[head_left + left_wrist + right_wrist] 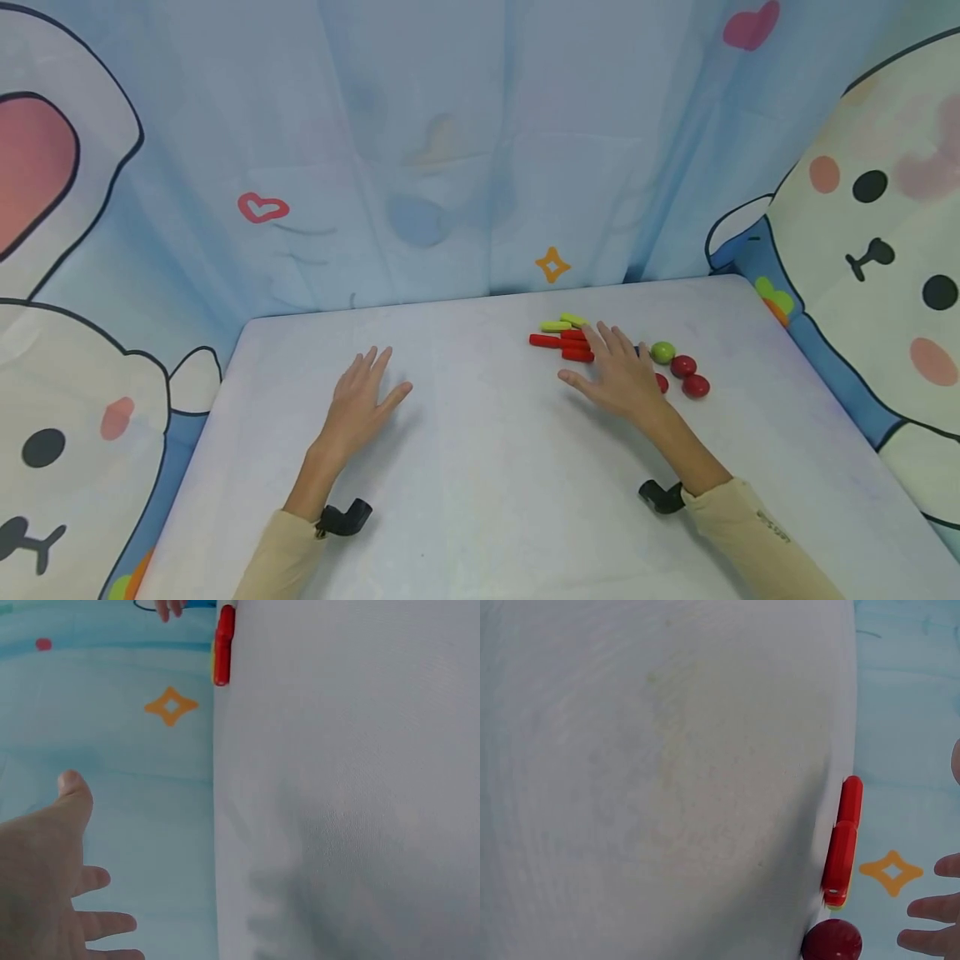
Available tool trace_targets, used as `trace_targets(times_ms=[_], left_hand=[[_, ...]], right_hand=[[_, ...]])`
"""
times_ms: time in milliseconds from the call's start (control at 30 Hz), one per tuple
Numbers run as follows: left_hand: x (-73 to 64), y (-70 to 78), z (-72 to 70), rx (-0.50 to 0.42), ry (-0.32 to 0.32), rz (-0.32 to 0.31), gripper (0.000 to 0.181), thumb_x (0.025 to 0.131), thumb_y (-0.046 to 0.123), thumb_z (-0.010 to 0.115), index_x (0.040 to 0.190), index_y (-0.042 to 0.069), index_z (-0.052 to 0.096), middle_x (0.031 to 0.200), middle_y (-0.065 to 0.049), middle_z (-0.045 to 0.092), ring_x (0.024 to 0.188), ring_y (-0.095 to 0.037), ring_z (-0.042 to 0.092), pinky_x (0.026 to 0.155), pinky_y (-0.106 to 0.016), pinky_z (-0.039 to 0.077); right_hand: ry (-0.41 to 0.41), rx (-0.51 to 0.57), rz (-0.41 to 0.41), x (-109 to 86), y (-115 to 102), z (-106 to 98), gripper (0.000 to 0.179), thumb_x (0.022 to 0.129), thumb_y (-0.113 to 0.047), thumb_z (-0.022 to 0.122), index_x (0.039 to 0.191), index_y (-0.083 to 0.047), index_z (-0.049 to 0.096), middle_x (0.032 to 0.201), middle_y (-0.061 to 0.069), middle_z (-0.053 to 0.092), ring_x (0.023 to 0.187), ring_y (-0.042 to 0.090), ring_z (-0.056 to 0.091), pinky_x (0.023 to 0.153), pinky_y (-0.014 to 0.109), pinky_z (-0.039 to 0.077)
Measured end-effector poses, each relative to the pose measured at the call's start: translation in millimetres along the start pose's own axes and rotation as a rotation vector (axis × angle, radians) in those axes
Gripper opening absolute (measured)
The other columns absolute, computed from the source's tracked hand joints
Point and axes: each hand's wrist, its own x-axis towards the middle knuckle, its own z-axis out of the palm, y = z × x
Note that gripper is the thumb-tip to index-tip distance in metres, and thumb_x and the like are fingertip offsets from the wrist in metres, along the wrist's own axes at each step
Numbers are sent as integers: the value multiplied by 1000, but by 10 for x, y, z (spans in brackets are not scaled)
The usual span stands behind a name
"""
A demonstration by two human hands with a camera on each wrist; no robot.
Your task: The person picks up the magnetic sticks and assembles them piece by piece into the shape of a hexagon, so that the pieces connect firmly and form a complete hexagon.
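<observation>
Fingers spread and grasping nothing, a person's left hand (356,407) hovers over a white worktop (465,483), well apart from a cluster of small pieces. The right hand (618,375), also empty with its fingers extended, partly hides the cluster from the head camera: red sticks (544,341) and yellow-green sticks (556,327) to its left, red balls (696,386) and a green ball (663,352) to its right.
</observation>
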Motion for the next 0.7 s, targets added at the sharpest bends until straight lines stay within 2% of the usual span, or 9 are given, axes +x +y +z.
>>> trace_targets(times_ms=[267, 700], left_hand=[[96, 92, 51, -30, -17, 20, 74, 96, 59, 45, 153, 15, 28, 159, -16, 26, 149, -39, 19, 117, -61, 18], [301, 227, 233, -112, -68, 38, 75, 95, 64, 40, 153, 18, 28, 159, -10, 28, 149, -33, 22, 119, -56, 21]], right_hand=[[8, -24, -1, -11, 22, -15, 93, 83, -60, 63, 151, -8, 29, 154, 26, 31, 140, 48, 29, 106, 76, 20], [24, -27, 17, -15, 62, 3, 93, 82, -60, 65, 151, -8, 30, 152, 27, 33, 139, 48, 31, 106, 75, 21]])
